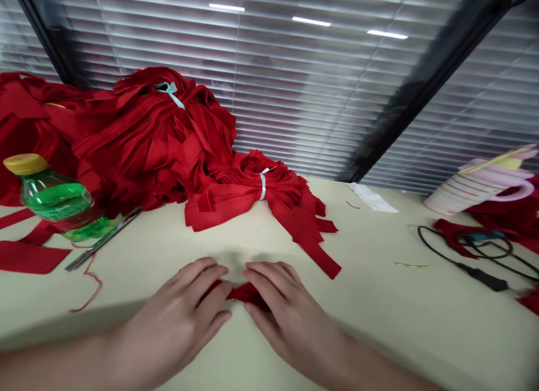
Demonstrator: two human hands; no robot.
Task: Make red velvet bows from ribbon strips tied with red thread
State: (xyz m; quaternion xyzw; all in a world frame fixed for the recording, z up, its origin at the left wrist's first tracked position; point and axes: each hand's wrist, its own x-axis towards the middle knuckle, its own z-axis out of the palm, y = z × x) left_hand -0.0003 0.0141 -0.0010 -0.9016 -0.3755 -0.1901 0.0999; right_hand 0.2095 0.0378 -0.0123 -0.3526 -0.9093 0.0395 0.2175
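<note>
My left hand point(189, 309) and my right hand point(290, 307) face each other low in the middle of the view. Between them runs a small piece of red fabric point(247, 294), with the fingers of both hands closed around its two ends. Most of the piece is hidden under the fingers. Just beyond my hands lies a red fabric bundle point(252, 183) tied with a light blue ribbon, its loose strip ends spreading to the right.
A large heap of red fabric strips point(160, 138) fills the back left. A green bottle point(59, 197) stands before it, near a thin metal tool point(103, 239) and red thread point(93, 278). At right are a striped mug point(475, 186), a black cable point(475, 267) and a gold-coloured pin point(412, 266).
</note>
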